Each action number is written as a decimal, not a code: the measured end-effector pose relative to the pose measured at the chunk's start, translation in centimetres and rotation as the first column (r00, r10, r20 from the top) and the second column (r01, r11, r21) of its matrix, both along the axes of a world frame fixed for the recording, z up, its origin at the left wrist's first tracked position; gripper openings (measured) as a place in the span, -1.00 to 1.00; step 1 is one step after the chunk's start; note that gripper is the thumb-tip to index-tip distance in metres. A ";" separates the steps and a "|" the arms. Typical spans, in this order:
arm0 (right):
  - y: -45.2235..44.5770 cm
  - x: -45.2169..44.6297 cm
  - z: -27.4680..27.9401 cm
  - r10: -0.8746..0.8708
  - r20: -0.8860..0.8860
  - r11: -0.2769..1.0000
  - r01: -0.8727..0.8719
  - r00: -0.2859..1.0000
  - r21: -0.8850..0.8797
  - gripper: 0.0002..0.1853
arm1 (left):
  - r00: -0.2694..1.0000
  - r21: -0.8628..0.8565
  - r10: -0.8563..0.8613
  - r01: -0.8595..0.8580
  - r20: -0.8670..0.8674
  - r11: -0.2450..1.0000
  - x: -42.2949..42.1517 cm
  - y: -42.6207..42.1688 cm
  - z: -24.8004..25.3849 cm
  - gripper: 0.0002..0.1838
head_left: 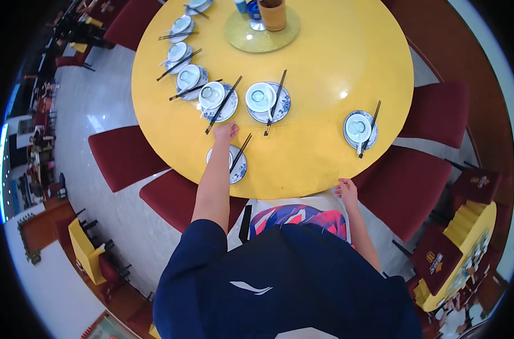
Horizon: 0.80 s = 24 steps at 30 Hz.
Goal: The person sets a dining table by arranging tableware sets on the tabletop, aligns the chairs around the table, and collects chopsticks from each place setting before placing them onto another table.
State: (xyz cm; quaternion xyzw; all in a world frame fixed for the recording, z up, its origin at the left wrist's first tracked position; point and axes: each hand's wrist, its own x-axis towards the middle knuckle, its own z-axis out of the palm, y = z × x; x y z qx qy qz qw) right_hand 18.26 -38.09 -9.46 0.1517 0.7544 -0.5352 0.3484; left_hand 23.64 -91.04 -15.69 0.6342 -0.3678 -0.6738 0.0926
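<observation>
My left hand reaches over the table with its fingers curled, at the near rim of a blue-and-white plate. On that plate sit a pale bowl with a glass cup and a pair of black chopsticks. What the fingers hold, if anything, is hidden. Under my left forearm is another plate with chopsticks, partly covered by the arm. My right hand is low beside the table's near edge, its fingers apart and holding nothing. To its upper right stands a place setting with a bowl.
The round table has a yellow cloth. A glass turntable at the far side carries a brown container. More settings, one with a bowl, line the left side. Dark red chairs surround the table.
</observation>
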 end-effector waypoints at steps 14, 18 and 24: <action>-2.5 0.2 2.1 0.157 0.012 0.988 -0.157 0.988 -0.007 -0.76 | 0.971 -0.179 -0.152 0.185 0.183 0.966 0.1 0.9 1.0 -0.87; -3.6 -1.1 1.2 0.257 0.012 0.966 -0.257 0.966 -0.007 -0.76 | 0.945 -0.286 -0.214 0.282 0.246 0.916 0.4 0.9 0.6 -0.84; -10.6 -3.3 1.5 0.374 -0.084 0.926 -0.376 0.924 -0.016 -0.76 | 0.933 -0.280 -0.242 0.315 0.267 0.907 0.6 0.4 -0.7 -0.78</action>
